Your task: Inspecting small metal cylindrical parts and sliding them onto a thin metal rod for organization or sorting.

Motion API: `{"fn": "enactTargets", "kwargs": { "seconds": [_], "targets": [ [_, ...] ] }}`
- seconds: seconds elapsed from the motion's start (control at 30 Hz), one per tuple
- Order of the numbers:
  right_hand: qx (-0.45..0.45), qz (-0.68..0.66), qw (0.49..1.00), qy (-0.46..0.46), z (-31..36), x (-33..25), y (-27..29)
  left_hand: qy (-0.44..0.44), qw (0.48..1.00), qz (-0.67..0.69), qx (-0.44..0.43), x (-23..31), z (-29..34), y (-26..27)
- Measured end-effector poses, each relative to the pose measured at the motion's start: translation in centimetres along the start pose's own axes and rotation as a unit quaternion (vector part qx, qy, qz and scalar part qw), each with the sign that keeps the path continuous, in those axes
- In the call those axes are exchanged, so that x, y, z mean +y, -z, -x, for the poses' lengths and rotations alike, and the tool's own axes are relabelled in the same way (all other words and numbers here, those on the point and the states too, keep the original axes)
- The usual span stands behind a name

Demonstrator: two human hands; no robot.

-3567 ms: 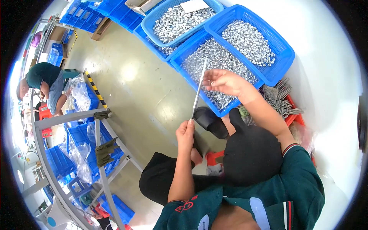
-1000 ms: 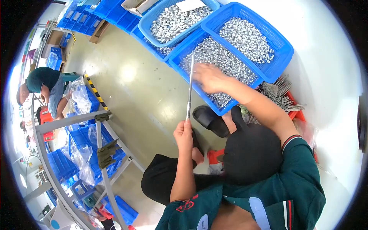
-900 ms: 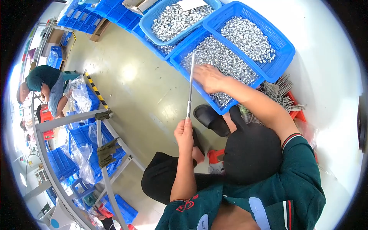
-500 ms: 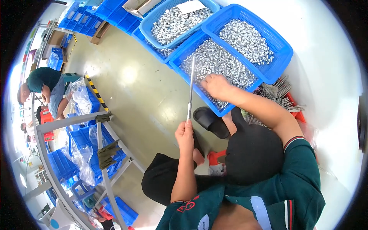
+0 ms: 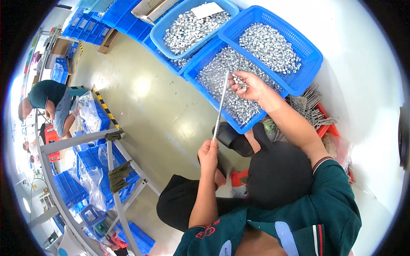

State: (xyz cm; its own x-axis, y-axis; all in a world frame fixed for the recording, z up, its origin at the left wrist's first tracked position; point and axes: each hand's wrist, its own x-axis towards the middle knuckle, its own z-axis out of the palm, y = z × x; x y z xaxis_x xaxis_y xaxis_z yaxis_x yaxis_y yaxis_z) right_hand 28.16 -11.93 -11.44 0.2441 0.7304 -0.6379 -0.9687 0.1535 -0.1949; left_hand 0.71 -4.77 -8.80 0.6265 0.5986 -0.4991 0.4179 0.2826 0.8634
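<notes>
My left hand [image 5: 208,156] is closed around the lower end of a thin metal rod [image 5: 222,101], which points up and slightly right. Its lower part looks thicker, like a sleeve of small parts; I cannot make out the detail. My right hand [image 5: 257,88] is turned palm up with fingers curled, cupping several small silvery metal nuts [image 5: 240,83]. It is just above a blue plastic basket [image 5: 237,123] filled with the same kind of small nuts. The rod's tip is beside my right fingertips; whether they touch I cannot tell.
A second blue basket of nuts [image 5: 313,54] adjoins on the right, and a lighter blue one [image 5: 156,39] holds washer-like pieces. Many metal rods [image 5: 305,106] lie in a red container [image 5: 326,129]. Leftward stand a grey metal frame [image 5: 77,142] and a seated person [image 5: 48,94].
My right hand has risen out of the nuts and turned palm up with several in it. The rod has tilted rightward toward it, and my left hand has shifted slightly.
</notes>
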Motion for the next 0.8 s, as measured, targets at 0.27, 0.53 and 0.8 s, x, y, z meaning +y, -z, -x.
{"fn": "enactTargets", "kwargs": {
  "seconds": [0.27, 0.53, 0.8],
  "targets": [
    [-0.207, -0.054, 0.976, -0.042, 0.6, -0.2, -0.1, 0.006, 0.999, -0.035, 0.006, -0.5, 0.0, 0.7],
    [-0.106, -0.029, 0.993, 0.043, 1.5, 0.6, -2.1, -0.008, 0.998, -0.061, 0.013, -1.2, 0.0, 1.0],
    [-0.127, -0.042, 0.991, 0.029, 1.6, 1.2, -2.3, 0.009, 1.000, -0.011, -0.003, -1.2, 0.0, 1.0]
  ]
}}
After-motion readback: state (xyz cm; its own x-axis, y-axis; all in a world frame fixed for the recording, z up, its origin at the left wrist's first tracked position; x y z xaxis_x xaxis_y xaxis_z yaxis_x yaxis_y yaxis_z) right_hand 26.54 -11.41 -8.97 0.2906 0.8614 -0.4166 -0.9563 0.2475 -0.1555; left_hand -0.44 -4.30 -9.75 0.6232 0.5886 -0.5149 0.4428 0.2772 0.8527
